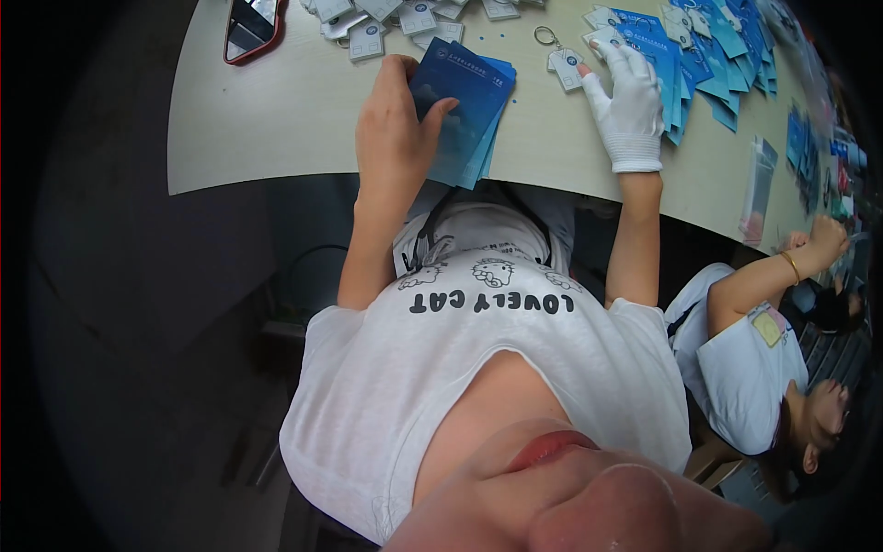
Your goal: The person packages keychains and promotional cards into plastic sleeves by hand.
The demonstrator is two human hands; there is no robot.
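Observation:
My bare left hand (397,124) grips a small stack of blue cards (467,87) at its left edge, the thumb lying across the top card. The cards are slightly fanned and reach over the table's near edge. On my right hand (630,106) is a white glove that leaves the thumb tip bare. Its fingers stretch forward, with the thumb at the edge of a white key tag with a metal ring (566,69). Just beyond and to the right of this hand, blue cards with white tags on them (644,32) lie in an overlapping pile.
Loose white key tags (366,41) are heaped at the far middle of the pale table (276,120). A phone in a red case (253,29) lies at the far left. A clear plastic packet (758,189) rests near the right edge. Another person (750,359) sits at my right.

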